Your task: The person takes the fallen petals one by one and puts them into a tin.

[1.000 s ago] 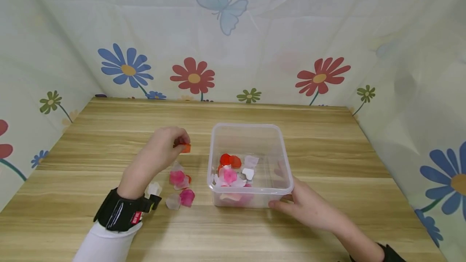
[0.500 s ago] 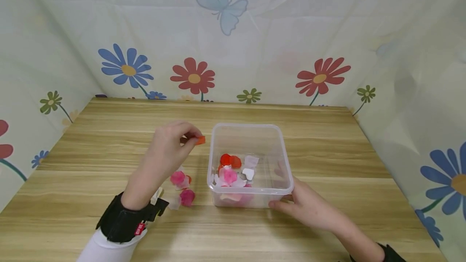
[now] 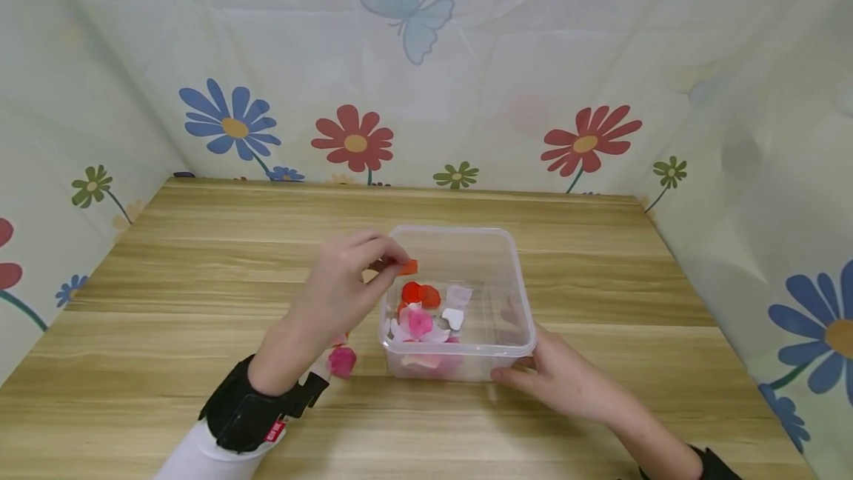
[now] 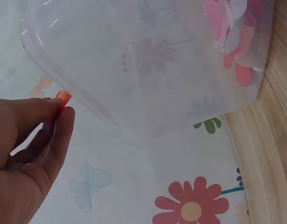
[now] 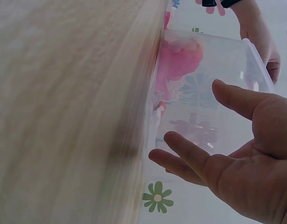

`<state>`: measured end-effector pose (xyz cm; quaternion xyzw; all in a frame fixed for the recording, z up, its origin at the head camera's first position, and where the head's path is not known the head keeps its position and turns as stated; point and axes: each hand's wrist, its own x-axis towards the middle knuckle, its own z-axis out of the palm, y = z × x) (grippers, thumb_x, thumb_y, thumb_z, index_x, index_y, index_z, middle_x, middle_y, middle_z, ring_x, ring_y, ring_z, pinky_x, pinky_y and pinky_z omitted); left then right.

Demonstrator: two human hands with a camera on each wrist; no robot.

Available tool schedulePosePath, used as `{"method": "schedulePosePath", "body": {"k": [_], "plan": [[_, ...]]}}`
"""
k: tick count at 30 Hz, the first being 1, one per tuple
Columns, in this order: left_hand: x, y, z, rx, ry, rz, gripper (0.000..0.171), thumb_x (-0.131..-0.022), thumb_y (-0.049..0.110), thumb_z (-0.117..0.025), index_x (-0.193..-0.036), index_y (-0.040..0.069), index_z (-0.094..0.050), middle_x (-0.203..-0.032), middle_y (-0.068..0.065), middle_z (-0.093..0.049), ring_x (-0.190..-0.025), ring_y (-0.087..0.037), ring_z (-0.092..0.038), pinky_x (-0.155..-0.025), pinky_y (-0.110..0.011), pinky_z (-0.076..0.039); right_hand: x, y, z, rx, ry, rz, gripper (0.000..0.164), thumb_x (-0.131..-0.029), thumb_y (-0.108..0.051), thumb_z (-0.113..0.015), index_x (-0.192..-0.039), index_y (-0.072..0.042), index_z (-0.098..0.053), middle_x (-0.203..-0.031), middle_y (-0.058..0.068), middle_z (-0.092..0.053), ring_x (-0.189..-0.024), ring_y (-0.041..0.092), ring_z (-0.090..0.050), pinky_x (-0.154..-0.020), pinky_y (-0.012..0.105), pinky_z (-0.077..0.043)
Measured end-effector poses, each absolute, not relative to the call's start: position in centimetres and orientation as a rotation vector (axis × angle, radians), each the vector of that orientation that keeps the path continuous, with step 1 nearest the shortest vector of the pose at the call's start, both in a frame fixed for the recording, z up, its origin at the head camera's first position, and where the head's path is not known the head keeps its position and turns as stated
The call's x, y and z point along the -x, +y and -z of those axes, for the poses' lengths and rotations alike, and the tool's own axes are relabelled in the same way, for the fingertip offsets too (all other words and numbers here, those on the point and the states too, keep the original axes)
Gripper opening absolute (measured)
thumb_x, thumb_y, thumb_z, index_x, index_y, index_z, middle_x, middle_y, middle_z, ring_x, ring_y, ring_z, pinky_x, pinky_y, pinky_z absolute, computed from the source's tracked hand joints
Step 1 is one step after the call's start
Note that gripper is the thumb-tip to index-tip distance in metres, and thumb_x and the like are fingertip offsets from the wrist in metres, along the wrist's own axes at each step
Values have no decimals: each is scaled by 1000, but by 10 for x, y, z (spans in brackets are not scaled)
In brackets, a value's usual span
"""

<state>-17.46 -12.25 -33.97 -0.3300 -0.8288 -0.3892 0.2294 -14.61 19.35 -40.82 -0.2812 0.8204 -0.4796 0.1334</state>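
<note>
My left hand (image 3: 343,280) pinches a folded orange-red fabric petal (image 3: 409,267) between thumb and fingertips, over the left rim of a clear plastic box (image 3: 460,350). The left wrist view shows this petal (image 4: 63,97) at the fingertips, near the box rim. Inside the box lie several red, pink and white petals (image 3: 420,323), mostly toward the left. At the box's front right corner is my right hand (image 3: 569,384). Its thumb and fingers reach out along the box wall in the right wrist view, without curling around it.
A deep pink petal (image 3: 343,362) and paler ones lie on the wooden table (image 3: 600,280) left of the box, partly hidden by my left forearm. A flower-printed curtain (image 3: 493,95) surrounds the table's back and sides.
My left hand has carried the orange-red petal to the right, from above the loose petals to the box's left rim. My right hand and the box have stayed put.
</note>
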Motion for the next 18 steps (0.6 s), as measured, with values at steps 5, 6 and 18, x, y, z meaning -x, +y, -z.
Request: {"method": "schedulePosePath", "body": {"k": [5,6,18], "plan": [[174,-118,343,1019,-2306,1054,19,-84,-3,-82,-101,5,-76,-98,-2,-71,-89,-12,-69,-82,-24,-57,146,194,409,835,2370,1396,80,-94,-12,-77,-157,-3,-28,-141,24,-54,-123,32,-60,-94,37,-54],[175,-118,344,1034,-2320,1047,20,-84,-3,-82,-102,5,-76,-98,-2,-71,-90,-12,-69,-82,-24,-57,146,194,409,837,2369,1395,80,-94,-12,-77,-157,-4,-28,-141,23,-54,-122,31,-60,-94,37,-54],[178,-123,347,1093,-2331,1045,21,-87,0,-81,-106,4,-73,-103,-4,-69,-92,-14,-67,-83,-29,-58,146,194,408,830,2385,1367,78,-94,-15,-77,-156,-5,-30,-141,21,-55,-120,27,-62,-94,37,-55]]}}
